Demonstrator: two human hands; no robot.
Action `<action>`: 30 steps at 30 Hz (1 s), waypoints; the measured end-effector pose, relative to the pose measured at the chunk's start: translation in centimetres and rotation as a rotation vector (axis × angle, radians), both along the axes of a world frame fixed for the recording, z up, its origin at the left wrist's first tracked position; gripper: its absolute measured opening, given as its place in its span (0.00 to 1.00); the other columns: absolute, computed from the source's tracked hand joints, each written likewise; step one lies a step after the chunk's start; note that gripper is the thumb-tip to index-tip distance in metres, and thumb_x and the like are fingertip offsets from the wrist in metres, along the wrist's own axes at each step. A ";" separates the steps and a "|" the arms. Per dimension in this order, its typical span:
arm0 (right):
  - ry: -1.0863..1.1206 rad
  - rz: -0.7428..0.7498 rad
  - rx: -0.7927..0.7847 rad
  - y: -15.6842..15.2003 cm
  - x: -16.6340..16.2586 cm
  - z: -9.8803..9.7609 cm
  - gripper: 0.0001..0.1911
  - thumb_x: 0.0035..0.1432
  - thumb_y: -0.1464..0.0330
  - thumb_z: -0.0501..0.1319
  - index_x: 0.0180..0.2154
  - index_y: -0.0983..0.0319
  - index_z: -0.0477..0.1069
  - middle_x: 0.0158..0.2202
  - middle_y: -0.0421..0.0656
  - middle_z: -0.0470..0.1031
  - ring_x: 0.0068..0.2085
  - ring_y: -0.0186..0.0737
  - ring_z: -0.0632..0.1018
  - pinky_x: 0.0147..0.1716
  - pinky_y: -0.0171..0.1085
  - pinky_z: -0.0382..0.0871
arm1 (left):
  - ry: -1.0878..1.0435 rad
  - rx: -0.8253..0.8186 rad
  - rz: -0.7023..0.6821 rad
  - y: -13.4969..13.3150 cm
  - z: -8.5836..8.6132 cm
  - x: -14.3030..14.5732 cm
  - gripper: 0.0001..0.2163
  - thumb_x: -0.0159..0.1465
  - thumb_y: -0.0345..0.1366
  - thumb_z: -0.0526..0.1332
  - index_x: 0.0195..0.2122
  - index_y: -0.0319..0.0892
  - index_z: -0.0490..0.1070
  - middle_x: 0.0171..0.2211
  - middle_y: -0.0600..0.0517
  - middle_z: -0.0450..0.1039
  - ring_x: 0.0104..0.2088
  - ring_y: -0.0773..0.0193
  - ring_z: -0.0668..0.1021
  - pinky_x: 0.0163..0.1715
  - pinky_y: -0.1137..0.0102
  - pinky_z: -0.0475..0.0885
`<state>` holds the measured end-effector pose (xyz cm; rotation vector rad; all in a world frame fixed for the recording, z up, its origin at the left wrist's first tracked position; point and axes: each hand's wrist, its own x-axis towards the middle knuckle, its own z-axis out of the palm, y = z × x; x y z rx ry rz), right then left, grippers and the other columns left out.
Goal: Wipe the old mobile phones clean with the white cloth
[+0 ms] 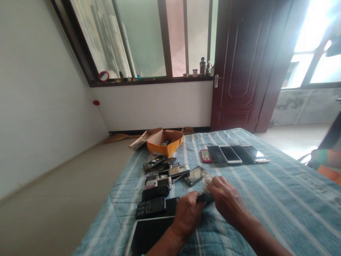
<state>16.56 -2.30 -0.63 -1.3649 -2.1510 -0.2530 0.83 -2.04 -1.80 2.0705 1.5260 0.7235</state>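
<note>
My left hand (188,213) is closed around a small dark phone (203,197) held just above the striped blue cloth (279,199). My right hand (226,201) is pinched on a pale crumpled wad (207,181) and presses it against the top of that phone. Several old keypad phones (165,174) lie scattered to the left of my hands. A dark tablet (149,234) lies at the near edge, partly under my left forearm.
A row of several flat smartphones (234,154) and a small red phone (205,155) lie at the far side. An orange cardboard box (165,142) sits at the far left corner. Beyond are a window sill, a dark wooden door (239,64) and bare floor.
</note>
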 end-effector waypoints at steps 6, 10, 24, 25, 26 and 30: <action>-0.048 -0.143 0.007 1.1 2.3 0.0 0.12 0.57 0.81 0.56 0.25 0.61 0.68 0.31 0.44 0.69 0.34 0.42 0.66 0.31 0.37 0.58 | 0.041 -0.036 -0.001 -0.1 0.5 0.0 0.04 0.59 0.32 0.58 0.28 0.41 0.71 0.27 0.51 0.74 0.30 0.60 0.76 0.29 0.71 0.63; 0.046 -0.058 0.066 0.5 1.3 0.0 0.11 0.58 0.80 0.56 0.26 0.61 0.67 0.31 0.43 0.68 0.35 0.41 0.66 0.31 0.37 0.59 | 0.049 -0.010 -0.003 0.1 0.1 0.0 0.04 0.59 0.32 0.58 0.28 0.41 0.70 0.28 0.50 0.75 0.30 0.59 0.77 0.30 0.70 0.64; -0.017 -0.043 0.006 0.2 0.1 -0.3 0.12 0.55 0.82 0.55 0.26 0.61 0.68 0.31 0.43 0.69 0.36 0.41 0.66 0.32 0.38 0.59 | 0.031 0.018 -0.016 0.0 -0.1 -0.1 0.07 0.62 0.35 0.55 0.27 0.42 0.68 0.27 0.52 0.74 0.29 0.61 0.76 0.29 0.71 0.63; -0.031 -0.071 -0.001 0.3 0.4 -0.2 0.13 0.56 0.82 0.55 0.26 0.61 0.69 0.31 0.43 0.69 0.36 0.42 0.66 0.32 0.38 0.58 | 0.039 0.005 -0.012 0.0 0.1 0.0 0.06 0.61 0.34 0.56 0.28 0.42 0.69 0.27 0.52 0.74 0.30 0.61 0.76 0.29 0.71 0.63; -0.043 -0.098 -0.009 0.5 0.7 -0.2 0.13 0.56 0.81 0.55 0.26 0.61 0.69 0.31 0.43 0.69 0.36 0.42 0.66 0.33 0.38 0.58 | 0.047 -0.005 -0.007 -0.1 0.2 0.0 0.05 0.60 0.34 0.57 0.28 0.42 0.69 0.27 0.52 0.74 0.30 0.61 0.76 0.30 0.71 0.64; -0.075 -0.191 -0.035 1.3 2.3 -0.1 0.13 0.58 0.81 0.55 0.26 0.61 0.70 0.32 0.44 0.70 0.36 0.42 0.66 0.34 0.37 0.58 | 0.065 -0.020 0.004 -0.1 0.5 0.0 0.04 0.59 0.33 0.58 0.28 0.42 0.70 0.27 0.53 0.73 0.31 0.61 0.76 0.30 0.71 0.64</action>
